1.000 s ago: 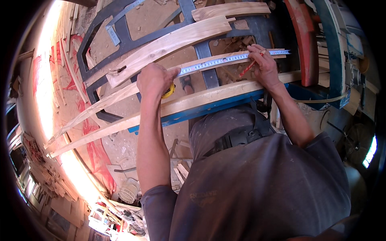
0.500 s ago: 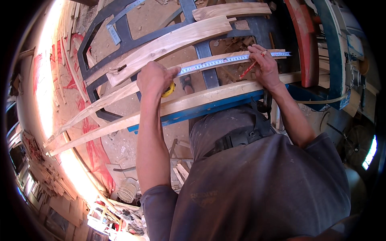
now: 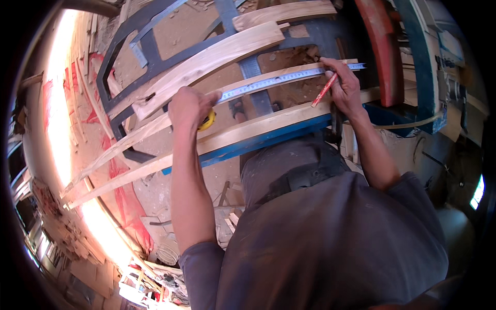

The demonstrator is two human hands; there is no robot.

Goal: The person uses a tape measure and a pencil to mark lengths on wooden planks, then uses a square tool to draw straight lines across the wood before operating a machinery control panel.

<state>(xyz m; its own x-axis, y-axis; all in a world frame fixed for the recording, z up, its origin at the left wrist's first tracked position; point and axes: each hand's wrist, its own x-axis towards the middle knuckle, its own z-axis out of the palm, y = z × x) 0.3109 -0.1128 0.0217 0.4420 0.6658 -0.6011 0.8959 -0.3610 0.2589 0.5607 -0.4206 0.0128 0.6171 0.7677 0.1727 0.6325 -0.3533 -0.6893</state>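
My left hand (image 3: 188, 109) is closed around a tape measure, whose yellow case (image 3: 207, 122) shows below the fingers. From that hand the pale blade (image 3: 274, 80) runs rightward along a narrow wooden strip (image 3: 289, 72), slightly past its right end. My right hand (image 3: 345, 89) is at the strip's right part, fingertips touching strip and blade. Held in its fingers is a red pencil (image 3: 324, 91), slanting down and left, its lower end apart from the blade. Nearer to me, a long wooden strip (image 3: 243, 126) lies on a blue metal edge (image 3: 248, 142).
Beyond the strip, a wide curved board (image 3: 222, 57) and a shorter board (image 3: 284, 14) rest on a dark metal frame (image 3: 106, 85). An L-shaped square (image 3: 138, 54) lies at the far left. A red part (image 3: 381, 51) and a blue machine frame (image 3: 421, 62) stand at right.
The whole view has shifted slightly. My right hand's fingers have changed position, and the pencil now sits lower in them. The left hand stays on the tape measure, with the blade still stretched out.
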